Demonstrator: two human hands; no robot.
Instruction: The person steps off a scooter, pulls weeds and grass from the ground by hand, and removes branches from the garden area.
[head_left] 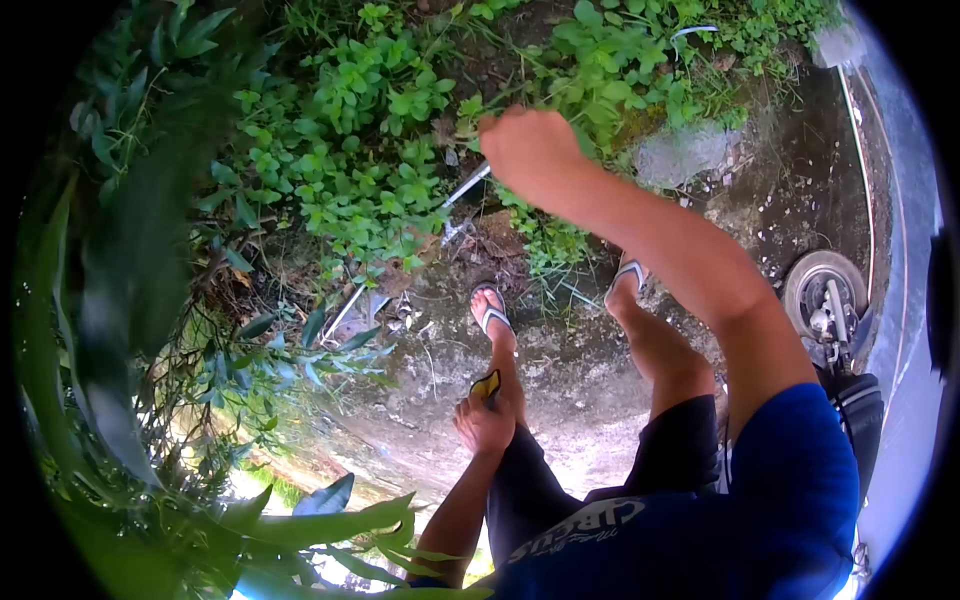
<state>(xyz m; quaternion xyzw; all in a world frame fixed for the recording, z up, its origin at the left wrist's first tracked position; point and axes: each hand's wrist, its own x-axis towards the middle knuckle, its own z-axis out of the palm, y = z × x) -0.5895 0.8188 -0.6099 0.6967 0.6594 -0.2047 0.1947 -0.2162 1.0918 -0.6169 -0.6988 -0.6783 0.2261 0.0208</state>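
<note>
My right hand (533, 150) is closed in a fist over the low leafy plants (375, 130), arm stretched far forward. Whatever it grips is hidden by the fingers. A thin metal rod (467, 186) shows right beside its lower edge; I cannot tell whether the hand holds it. Near my left leg, my left hand (482, 425) is wrapped round a small yellow-and-black object (487, 384) whose kind I cannot make out. Part of it sticks up past the fingers. Both feet stand in flip-flops (494, 317) on the rough ground.
Leafy branches (120, 330) crowd the left side, close to the camera. A flat stone slab (690, 155) lies beyond my right foot. At the right stands a wheel (825, 295) of a parked vehicle, next to a pale pipe (862, 170) along a wall.
</note>
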